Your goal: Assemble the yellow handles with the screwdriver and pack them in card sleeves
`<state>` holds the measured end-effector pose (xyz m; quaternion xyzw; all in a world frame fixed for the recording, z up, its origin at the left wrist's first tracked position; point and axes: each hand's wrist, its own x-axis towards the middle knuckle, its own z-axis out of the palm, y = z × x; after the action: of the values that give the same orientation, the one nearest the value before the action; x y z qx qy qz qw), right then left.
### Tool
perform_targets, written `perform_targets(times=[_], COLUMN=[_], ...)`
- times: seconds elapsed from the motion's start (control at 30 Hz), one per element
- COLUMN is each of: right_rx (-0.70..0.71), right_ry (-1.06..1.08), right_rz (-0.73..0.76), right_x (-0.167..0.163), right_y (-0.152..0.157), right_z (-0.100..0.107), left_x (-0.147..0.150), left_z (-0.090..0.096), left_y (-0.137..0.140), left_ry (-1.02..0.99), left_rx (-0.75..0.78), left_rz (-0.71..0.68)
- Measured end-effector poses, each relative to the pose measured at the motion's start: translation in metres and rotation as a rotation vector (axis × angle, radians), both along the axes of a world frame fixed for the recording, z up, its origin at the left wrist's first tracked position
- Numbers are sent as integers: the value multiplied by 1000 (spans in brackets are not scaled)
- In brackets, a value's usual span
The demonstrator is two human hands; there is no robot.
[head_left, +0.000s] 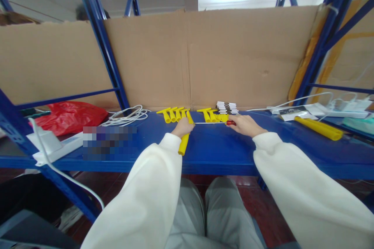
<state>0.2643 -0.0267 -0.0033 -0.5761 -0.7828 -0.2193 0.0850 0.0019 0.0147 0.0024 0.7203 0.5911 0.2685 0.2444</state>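
Note:
My left hand [182,127] is closed around a yellow plastic handle [184,144], whose round hollow-looking end points toward me. In my right hand [246,125] is a screwdriver [231,123] with a red grip. Its long thin metal shaft runs left to the upper part of the yellow handle near my left fingers; whether the tip touches a screw there is too small to tell. Behind my left hand, several yellow T-shaped pieces [173,115] lie in a row. More yellow T-shaped pieces [206,116] and small yellow parts [223,117] lie close to my right hand.
A stack of small white-and-black pieces [227,107] stands by the cardboard wall [152,62]. On the left of the blue shelf [157,159] are a red bag [74,116], coiled white cable [128,116] and power strip [62,149]. At right lies a yellow tube [318,127].

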Motion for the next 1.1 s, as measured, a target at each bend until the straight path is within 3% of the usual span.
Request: perform_targets(times=[0.33, 0.43, 0.57, 0.83, 1.1], right_rx=[-66, -30, 51, -29, 57], right_ry=[21, 20, 15, 52, 28], right_rz=[-15, -44, 27, 15, 52], right_x=[0, -1, 3, -1, 1], right_y=[-2, -2, -1, -3, -3], right_z=[3, 2, 0, 2, 1], left_x=[3, 3, 3, 0, 0], left_z=[2, 2, 2, -2, -1], left_y=[-3, -3, -3, 1, 1], left_ry=[12, 25, 0, 23, 18], left_rx=[-24, -26, -26, -9, -18], left_rz=[60, 63, 61, 79, 87])
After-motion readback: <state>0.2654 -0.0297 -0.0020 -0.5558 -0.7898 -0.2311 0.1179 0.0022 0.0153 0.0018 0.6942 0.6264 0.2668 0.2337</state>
